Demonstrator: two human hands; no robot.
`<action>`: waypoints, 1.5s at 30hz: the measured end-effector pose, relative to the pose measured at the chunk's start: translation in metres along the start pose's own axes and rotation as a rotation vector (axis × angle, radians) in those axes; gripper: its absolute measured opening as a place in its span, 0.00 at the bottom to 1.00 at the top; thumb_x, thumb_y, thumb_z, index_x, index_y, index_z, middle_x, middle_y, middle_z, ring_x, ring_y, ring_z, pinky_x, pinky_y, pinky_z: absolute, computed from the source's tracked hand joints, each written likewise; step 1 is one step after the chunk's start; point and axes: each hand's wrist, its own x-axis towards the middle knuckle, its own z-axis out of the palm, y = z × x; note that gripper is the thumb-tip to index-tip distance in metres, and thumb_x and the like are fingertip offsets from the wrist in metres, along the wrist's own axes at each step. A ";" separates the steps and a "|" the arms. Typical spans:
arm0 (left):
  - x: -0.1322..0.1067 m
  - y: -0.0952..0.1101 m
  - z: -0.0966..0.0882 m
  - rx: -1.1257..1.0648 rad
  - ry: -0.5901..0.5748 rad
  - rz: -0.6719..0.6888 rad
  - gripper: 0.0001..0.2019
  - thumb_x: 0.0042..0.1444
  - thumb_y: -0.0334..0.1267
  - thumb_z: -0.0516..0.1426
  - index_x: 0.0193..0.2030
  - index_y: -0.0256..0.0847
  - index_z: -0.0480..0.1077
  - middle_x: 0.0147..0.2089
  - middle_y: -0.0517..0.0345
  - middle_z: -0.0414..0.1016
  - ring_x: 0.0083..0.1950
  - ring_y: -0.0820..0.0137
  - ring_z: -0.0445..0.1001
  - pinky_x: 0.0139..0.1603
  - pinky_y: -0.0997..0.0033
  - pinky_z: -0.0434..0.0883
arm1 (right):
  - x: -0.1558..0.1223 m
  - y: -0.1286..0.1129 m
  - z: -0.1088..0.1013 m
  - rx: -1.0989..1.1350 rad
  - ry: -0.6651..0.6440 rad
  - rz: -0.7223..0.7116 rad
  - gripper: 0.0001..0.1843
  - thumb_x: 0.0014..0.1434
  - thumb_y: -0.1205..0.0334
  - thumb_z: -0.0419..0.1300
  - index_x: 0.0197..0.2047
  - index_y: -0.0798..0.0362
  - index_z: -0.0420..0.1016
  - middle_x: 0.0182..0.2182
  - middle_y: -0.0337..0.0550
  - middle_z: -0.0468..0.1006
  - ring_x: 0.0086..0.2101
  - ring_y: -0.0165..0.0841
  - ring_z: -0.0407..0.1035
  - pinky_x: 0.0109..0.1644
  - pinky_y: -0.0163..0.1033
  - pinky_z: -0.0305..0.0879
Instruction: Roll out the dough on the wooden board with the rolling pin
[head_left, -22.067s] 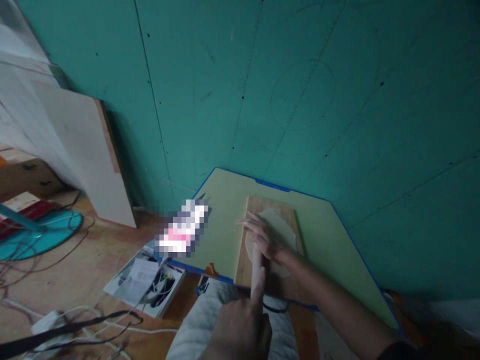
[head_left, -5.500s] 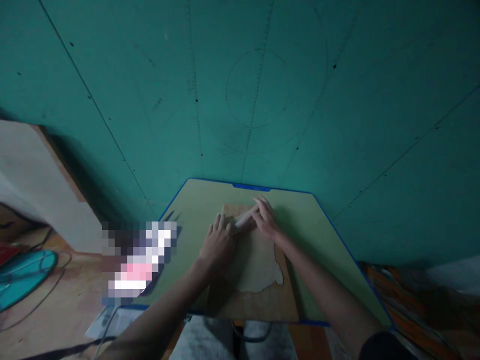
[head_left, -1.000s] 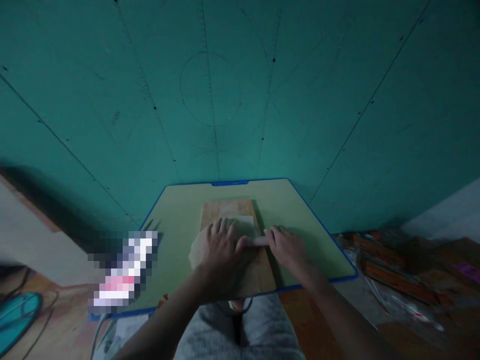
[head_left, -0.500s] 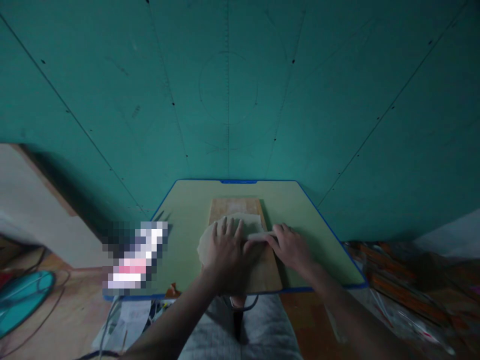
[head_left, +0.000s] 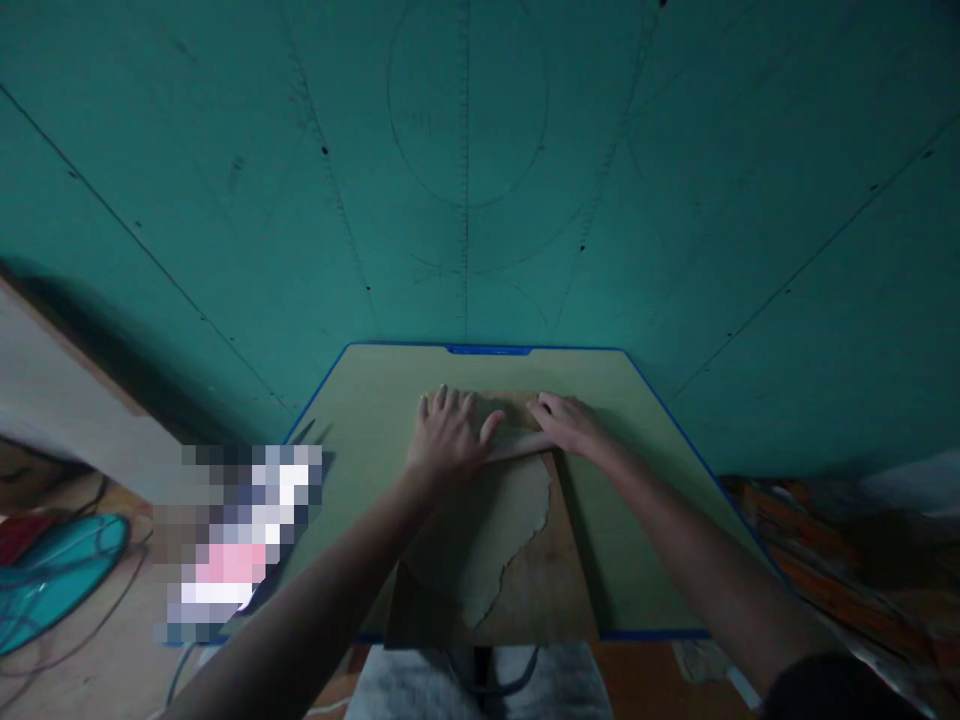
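A thin sheet of pale dough (head_left: 501, 525) lies stretched on a wooden board (head_left: 551, 590), its near edge ragged. A slim rolling pin (head_left: 517, 446) lies across the dough's far end. My left hand (head_left: 448, 437) rests flat on the pin's left part with fingers spread. My right hand (head_left: 566, 422) presses palm down on the pin's right end, fingers stretched out. Both arms reach forward over the board.
The board sits on a small green table with a blue rim (head_left: 660, 420), pushed against a teal wall (head_left: 480, 180). A blurred-out object (head_left: 232, 540) lies at the table's left edge. A teal fan guard (head_left: 52, 570) and cables lie on the floor at left.
Both hands have pushed the rolling pin away from me to the far end of the board. The dough behind it is longer and thinner. The camera has tilted a little.
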 end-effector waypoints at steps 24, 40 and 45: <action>-0.037 0.025 0.000 0.045 0.019 0.017 0.20 0.70 0.46 0.42 0.49 0.37 0.70 0.51 0.43 0.73 0.53 0.54 0.70 0.49 0.55 0.66 | -0.065 -0.005 0.020 -0.221 0.281 -0.089 0.20 0.71 0.52 0.40 0.46 0.53 0.68 0.41 0.51 0.79 0.45 0.39 0.71 0.43 0.37 0.58; 0.007 0.008 0.011 -0.005 0.073 -0.076 0.24 0.68 0.51 0.43 0.55 0.37 0.71 0.56 0.38 0.73 0.63 0.47 0.63 0.59 0.44 0.61 | 0.001 -0.001 0.010 -0.119 0.133 -0.046 0.19 0.69 0.51 0.41 0.49 0.51 0.67 0.40 0.49 0.81 0.39 0.40 0.75 0.39 0.39 0.58; 0.027 0.002 0.002 -0.027 -0.092 -0.130 0.27 0.68 0.54 0.40 0.54 0.37 0.69 0.56 0.38 0.70 0.59 0.49 0.65 0.56 0.44 0.63 | 0.027 -0.001 0.003 -0.065 0.021 -0.034 0.19 0.68 0.52 0.43 0.45 0.51 0.72 0.43 0.51 0.80 0.42 0.40 0.74 0.39 0.39 0.58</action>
